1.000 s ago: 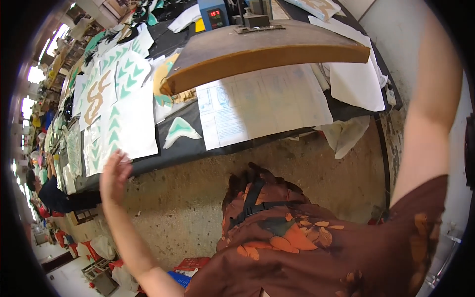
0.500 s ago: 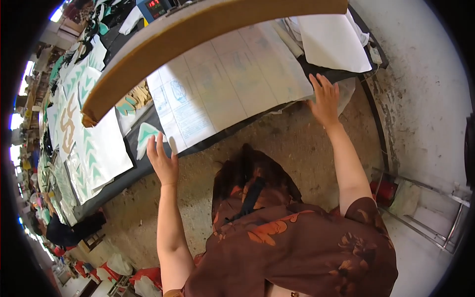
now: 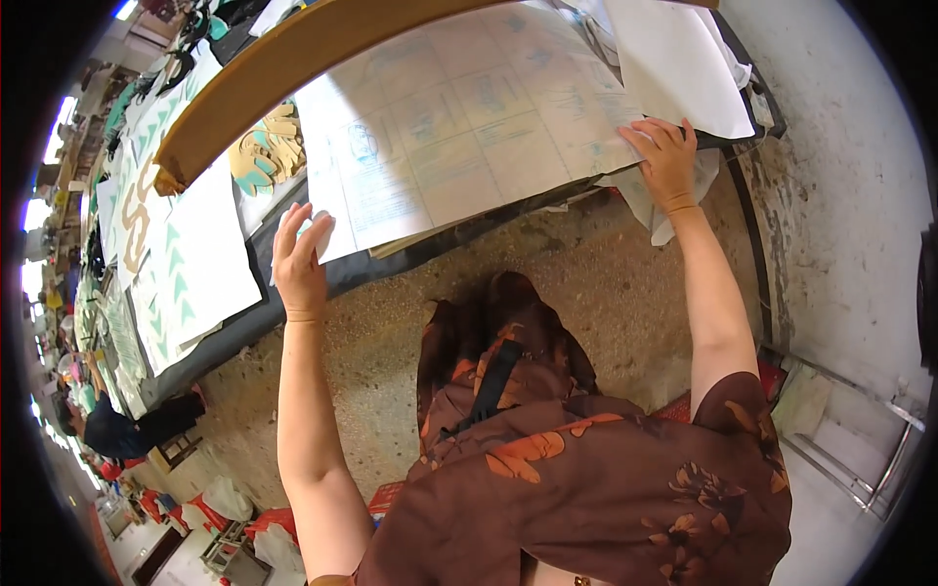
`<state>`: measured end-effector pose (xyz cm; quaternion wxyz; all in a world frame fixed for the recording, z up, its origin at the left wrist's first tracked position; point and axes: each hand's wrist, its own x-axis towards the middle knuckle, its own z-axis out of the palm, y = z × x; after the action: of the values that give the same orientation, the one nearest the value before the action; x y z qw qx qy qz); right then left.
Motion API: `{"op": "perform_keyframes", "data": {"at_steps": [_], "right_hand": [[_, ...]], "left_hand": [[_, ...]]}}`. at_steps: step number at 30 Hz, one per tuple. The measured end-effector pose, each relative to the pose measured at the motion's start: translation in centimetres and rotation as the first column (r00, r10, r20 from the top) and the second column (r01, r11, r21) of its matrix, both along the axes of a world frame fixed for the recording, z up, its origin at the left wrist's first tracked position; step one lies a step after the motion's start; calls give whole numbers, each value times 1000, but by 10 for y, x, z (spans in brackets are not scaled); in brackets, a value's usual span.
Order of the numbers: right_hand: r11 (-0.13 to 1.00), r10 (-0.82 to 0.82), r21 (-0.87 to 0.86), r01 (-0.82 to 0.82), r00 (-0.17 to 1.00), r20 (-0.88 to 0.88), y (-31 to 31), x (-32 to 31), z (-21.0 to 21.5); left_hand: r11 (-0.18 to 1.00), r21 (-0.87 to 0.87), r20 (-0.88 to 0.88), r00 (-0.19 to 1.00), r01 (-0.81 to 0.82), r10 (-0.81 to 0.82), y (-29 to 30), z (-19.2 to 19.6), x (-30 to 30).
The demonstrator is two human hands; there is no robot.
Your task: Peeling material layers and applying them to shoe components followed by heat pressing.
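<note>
A large white printed paper sheet point(image 3: 469, 127), marked with a grid and faint drawings, lies at the near edge of the dark worktable. My left hand point(image 3: 301, 269) is by its lower left corner, fingers bent and apart. Behind those fingers is a small white piece point(image 3: 326, 237), mostly hidden. My right hand point(image 3: 667, 166) rests with spread fingers at the sheet's right edge, beside a blank white sheet point(image 3: 674, 68). Under the printed sheet's near edge, a thin yellowish layer point(image 3: 391, 247) shows.
A curved brown beam point(image 3: 264, 73) crosses above the table. Left lie white sheets with green arrow shapes point(image 3: 176, 283) and a pile of tan and green cut pieces point(image 3: 269, 146). A metal frame point(image 3: 860, 469) stands at right by the wall. Another person point(image 3: 122, 425) sits far left.
My left hand has moved up and left onto the small white and green piece. My right hand has shifted right and down onto the sheet's edge. The view has shifted a little.
</note>
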<state>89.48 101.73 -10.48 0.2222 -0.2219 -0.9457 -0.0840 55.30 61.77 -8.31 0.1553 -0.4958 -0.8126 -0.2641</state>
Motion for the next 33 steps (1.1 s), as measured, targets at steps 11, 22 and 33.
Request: {"op": "perform_keyframes", "data": {"at_steps": [11, 22, 33], "right_hand": [[994, 38, 98, -36, 999, -19, 10, -7, 52], [973, 93, 215, -81, 995, -44, 25, -1, 95], [973, 178, 161, -167, 983, -54, -49, 33, 140]], "left_hand": [[997, -5, 7, 997, 71, -71, 7, 31, -14], [995, 63, -2, 997, 82, -82, -2, 63, -22], [990, 69, -48, 991, 126, -123, -69, 94, 6]]}}
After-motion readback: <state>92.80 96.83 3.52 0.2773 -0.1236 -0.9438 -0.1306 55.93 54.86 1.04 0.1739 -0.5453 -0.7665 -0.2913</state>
